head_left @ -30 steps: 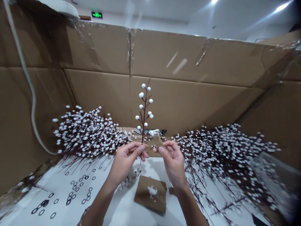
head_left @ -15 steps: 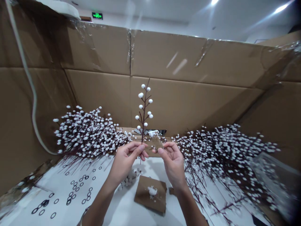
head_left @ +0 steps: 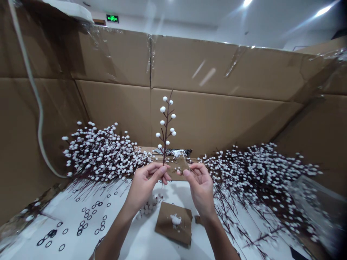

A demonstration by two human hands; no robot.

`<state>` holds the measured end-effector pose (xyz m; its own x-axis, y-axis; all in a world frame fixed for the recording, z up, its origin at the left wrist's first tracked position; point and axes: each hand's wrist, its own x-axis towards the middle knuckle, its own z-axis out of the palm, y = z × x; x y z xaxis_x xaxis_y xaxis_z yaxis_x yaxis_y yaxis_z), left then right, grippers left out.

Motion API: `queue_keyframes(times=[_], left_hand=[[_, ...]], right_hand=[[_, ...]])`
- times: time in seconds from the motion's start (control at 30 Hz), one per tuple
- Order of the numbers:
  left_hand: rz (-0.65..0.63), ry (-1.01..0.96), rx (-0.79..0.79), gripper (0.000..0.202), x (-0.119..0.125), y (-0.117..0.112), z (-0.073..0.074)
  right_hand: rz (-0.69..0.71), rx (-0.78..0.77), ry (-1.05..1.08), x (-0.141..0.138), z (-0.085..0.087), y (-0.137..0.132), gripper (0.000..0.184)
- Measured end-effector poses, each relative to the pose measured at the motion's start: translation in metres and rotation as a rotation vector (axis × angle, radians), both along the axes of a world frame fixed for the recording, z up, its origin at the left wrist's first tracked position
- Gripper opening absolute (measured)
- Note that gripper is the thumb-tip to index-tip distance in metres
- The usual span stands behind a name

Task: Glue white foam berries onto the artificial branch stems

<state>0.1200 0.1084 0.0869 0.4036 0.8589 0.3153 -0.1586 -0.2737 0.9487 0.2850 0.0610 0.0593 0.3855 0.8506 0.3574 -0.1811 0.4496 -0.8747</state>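
Observation:
Between the thumb and fingers of my left hand (head_left: 150, 180), a brown artificial berry stem (head_left: 166, 139) stands upright, with white berries on its side twigs. My right hand (head_left: 200, 186) pinches a small flat brownish piece (head_left: 182, 163) whose far end is white; its exact kind is unclear. The piece is apart from the stem, just to its right. Below the hands, a square of cardboard (head_left: 169, 227) carries a lump of white paste (head_left: 175, 219). White loose berries (head_left: 149, 207) lie beside it, partly hidden by my left wrist.
A pile of white-berry stems (head_left: 100, 151) is at the left, and another pile (head_left: 252, 173) at the right. Several black rings (head_left: 86, 215) lie scattered over the white table (head_left: 130, 242). Cardboard walls (head_left: 217, 79) surround the table; a clear plastic bag (head_left: 317, 202) is at far right.
My right hand has shifted slightly right with the flat piece, widening the gap to the stem. My left hand and the berry stem are nearly still.

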Motion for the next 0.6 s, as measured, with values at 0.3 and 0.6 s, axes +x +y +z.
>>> queue_keyframes(times=[0.3, 0.6], left_hand=[[0.006, 0.008, 0.01, 0.023, -0.0003, -0.0012, 0.0019], [0.007, 0.006, 0.01, 0.022, -0.001, -0.0004, 0.0005]], right_hand=[[-0.018, 0.012, -0.009, -0.0006, -0.0005, 0.0, 0.02], [-0.017, 0.016, -0.013, -0.0018, 0.0003, 0.0001, 0.02]])
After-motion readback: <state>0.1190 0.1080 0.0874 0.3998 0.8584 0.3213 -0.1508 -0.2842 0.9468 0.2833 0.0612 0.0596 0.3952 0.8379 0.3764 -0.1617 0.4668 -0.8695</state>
